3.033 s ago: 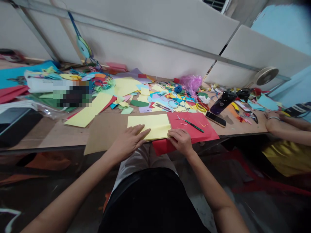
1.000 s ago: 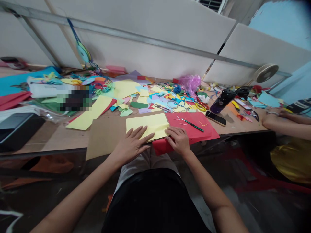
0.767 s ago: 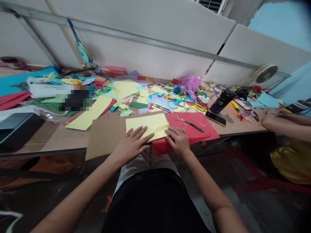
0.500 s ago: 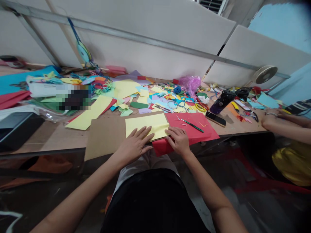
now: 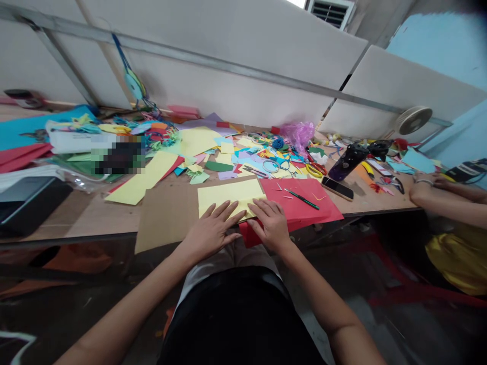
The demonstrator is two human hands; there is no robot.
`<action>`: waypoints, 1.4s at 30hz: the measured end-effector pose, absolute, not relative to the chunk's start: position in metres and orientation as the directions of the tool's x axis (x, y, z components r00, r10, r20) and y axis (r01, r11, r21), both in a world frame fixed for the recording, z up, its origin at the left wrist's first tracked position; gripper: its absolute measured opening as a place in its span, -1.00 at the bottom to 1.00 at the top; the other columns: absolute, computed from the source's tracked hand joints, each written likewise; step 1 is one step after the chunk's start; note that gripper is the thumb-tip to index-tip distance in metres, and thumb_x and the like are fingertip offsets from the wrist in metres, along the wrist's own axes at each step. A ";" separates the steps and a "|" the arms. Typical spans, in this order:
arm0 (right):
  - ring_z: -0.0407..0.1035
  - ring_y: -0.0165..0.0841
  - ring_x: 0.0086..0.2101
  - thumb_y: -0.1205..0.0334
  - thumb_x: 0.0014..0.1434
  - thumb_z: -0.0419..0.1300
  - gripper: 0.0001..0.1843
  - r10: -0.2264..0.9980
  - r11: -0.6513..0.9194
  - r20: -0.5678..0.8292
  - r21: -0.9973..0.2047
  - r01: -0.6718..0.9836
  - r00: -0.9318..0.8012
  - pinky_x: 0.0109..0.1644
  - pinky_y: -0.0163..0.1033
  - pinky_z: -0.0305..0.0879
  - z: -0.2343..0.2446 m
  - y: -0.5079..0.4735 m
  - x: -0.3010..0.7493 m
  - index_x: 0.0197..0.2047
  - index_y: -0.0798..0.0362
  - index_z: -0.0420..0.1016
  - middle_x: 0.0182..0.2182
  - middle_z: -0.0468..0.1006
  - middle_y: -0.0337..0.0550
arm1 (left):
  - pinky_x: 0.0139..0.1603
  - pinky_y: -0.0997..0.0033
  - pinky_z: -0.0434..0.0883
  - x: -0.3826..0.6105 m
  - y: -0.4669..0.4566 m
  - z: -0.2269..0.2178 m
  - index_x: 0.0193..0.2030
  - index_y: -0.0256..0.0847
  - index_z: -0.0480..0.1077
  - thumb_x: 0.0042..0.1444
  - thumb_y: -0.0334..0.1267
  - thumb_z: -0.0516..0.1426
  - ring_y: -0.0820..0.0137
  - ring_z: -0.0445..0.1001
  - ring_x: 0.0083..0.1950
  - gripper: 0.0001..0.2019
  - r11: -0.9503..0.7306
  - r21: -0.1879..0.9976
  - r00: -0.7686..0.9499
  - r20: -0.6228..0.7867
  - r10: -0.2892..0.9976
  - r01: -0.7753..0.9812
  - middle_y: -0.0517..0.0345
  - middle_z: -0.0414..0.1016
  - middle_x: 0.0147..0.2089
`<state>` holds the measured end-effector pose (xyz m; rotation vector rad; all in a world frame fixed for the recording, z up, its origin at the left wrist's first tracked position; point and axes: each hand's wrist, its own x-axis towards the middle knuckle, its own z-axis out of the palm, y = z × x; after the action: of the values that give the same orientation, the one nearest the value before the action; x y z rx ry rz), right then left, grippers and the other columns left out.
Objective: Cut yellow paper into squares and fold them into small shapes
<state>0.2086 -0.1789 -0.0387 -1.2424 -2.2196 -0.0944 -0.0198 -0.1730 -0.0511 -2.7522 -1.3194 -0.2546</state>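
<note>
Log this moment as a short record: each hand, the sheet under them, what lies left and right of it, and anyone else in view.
Left hand: fingers spread on the yellow sheet
Right hand: fingers extended over that sheet's near right part
Sheet: lying at the table's near edge
To its left: brown cardboard
To its right: red sheet bearing a green pen-like tool; phone beyond
Other person: forearm, far right

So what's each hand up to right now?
Left hand: open, resting on the yellow paper.
Right hand: open, touching the same paper at its near right corner.
</note>
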 end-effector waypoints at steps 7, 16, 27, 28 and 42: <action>0.12 -0.21 0.37 -0.10 0.39 0.09 -0.30 0.747 0.654 0.363 -0.256 0.711 -0.556 0.45 0.00 -0.02 -0.043 -0.175 0.171 0.45 0.07 0.17 0.39 0.26 -0.06 | 0.47 -0.07 0.06 -0.023 -0.174 -0.053 0.39 -0.15 0.27 0.29 -0.12 0.13 0.08 0.03 0.54 -0.45 -0.637 0.005 0.627 0.172 0.760 0.771 -0.09 0.16 0.50; 0.08 -0.25 0.39 -0.15 0.42 -0.03 -0.33 0.837 0.541 0.252 -0.241 0.806 -0.486 0.46 0.00 0.00 -0.046 -0.165 0.177 0.48 -0.08 0.09 0.44 0.16 -0.16 | 0.47 -0.12 0.05 -0.021 -0.170 -0.057 0.47 -0.07 0.14 0.31 0.09 0.07 0.06 0.01 0.54 -0.35 -0.640 0.033 0.623 0.201 0.756 0.767 -0.02 0.07 0.54; 0.06 -0.27 0.40 -0.09 0.45 -0.06 -0.42 0.902 0.423 0.177 -0.196 0.885 -0.393 0.45 -0.01 0.01 -0.038 -0.155 0.201 0.45 -0.11 0.18 0.43 0.17 -0.21 | 0.45 -0.12 0.09 -0.032 -0.175 -0.053 0.49 0.05 0.08 0.34 0.17 0.00 0.02 0.01 0.54 -0.35 -0.611 0.046 0.594 0.186 0.783 0.790 0.00 0.01 0.56; 0.05 -0.27 0.40 -0.09 0.45 -0.06 -0.42 0.908 0.412 0.167 -0.193 0.890 -0.385 0.45 0.00 0.00 -0.038 -0.155 0.202 0.45 -0.12 0.17 0.44 0.15 -0.22 | 0.45 -0.10 0.09 -0.035 -0.176 -0.053 0.49 0.03 0.09 0.33 0.17 0.00 0.01 0.01 0.54 -0.34 -0.602 0.048 0.585 0.189 0.789 0.797 -0.03 0.01 0.56; 0.07 -0.12 0.40 -0.06 0.42 0.02 -0.41 0.910 0.407 0.185 -0.212 0.889 -0.372 0.41 0.18 0.05 -0.041 -0.153 0.211 0.45 -0.14 0.18 0.45 0.13 -0.10 | 0.43 -0.05 0.14 -0.073 -0.190 -0.056 0.46 -0.05 0.17 0.40 0.14 -0.15 0.13 0.17 0.49 -0.39 -0.476 0.161 0.440 0.213 0.872 0.865 -0.01 0.14 0.51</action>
<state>0.2115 -0.1533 -0.0414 -1.5727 -2.3947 0.1111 -0.0725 -0.1897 -0.0563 -2.6902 -1.6224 -0.4242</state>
